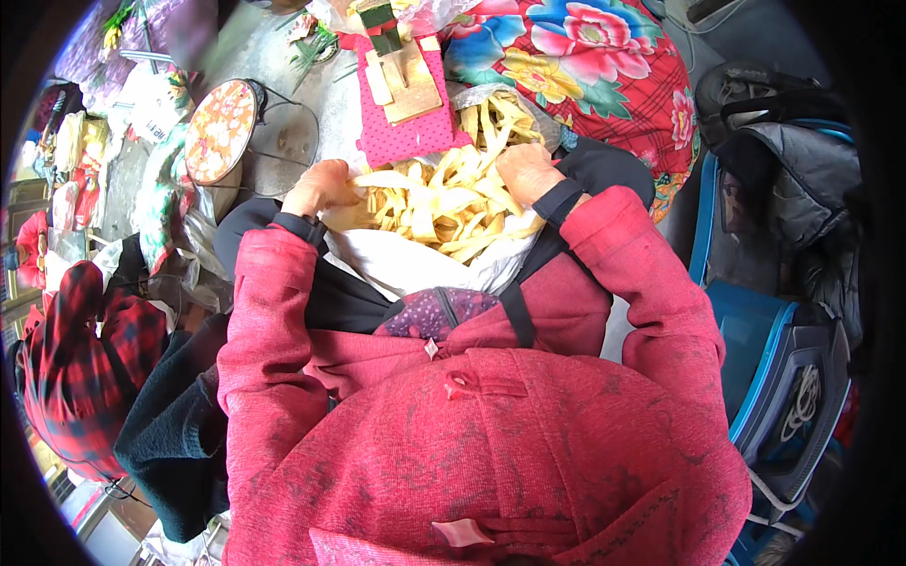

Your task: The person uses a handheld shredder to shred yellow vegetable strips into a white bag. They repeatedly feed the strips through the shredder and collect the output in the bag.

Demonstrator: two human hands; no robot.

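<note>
A heap of pale yellow strips lies on white sheeting across my lap; their material is unclear. My left hand is at the heap's left edge, fingers curled around the end of one strip. On the right side, my right hand is curled over the strips, and what lies inside its fingers is hidden. Beyond the heap stands a pink dotted cushion with a wooden block on it, which carries a dark green block. More strips fill a clear plastic bag behind my right hand.
A large red floral cloth bundle is at the upper right. A stool with a round floral seat stands at the left, beside a wire ring frame. Blue-edged containers stand at the right. Another person in checked clothing is at the left.
</note>
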